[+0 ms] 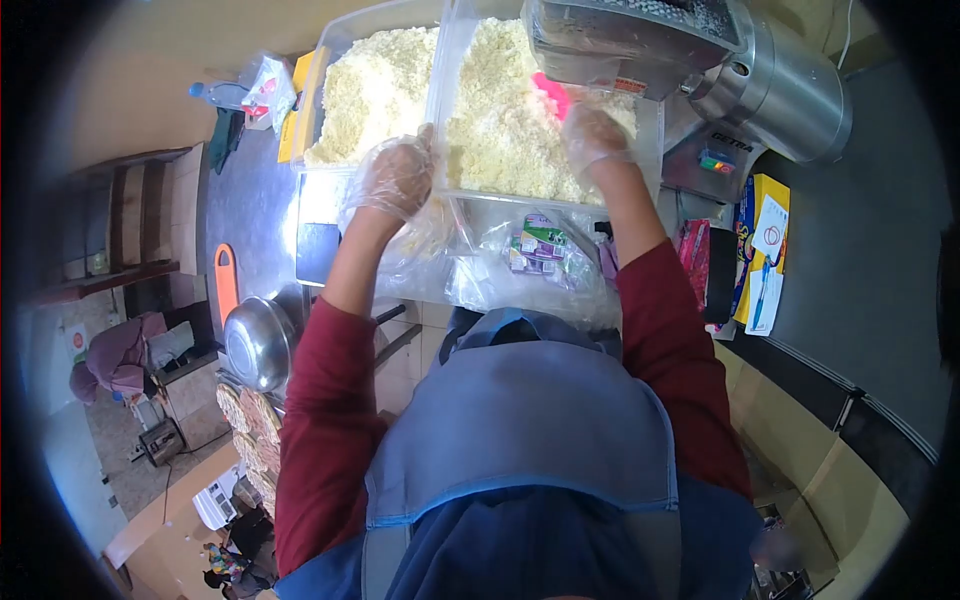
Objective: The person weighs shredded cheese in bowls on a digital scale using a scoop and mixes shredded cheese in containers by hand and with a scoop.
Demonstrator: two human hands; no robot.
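Two clear plastic tubs stand side by side, both heaped with pale yellow shreds that look like grated cheese. At the near corner of the left tub (318, 75), my left hand (393, 178), in a clear plastic glove, has its fingers closed on the rim where the tubs meet. My right hand (597, 137), also gloved, grips a bright pink scraper (551, 95) over the right tub (450, 60). The scraper's blade touches the grated cheese (500, 130); its handle is hidden in my fist. A metal grating machine (635, 45) overhangs that tub's far right part.
Purple-green packets (543, 240) lie among clear plastic at the table's near edge. Leftward are an orange-handled tool (226, 283), a steel bowl (260, 345) and round topped items (255, 430). A yellow box (765, 200) stands right. Another person (125, 352) bends at far left.
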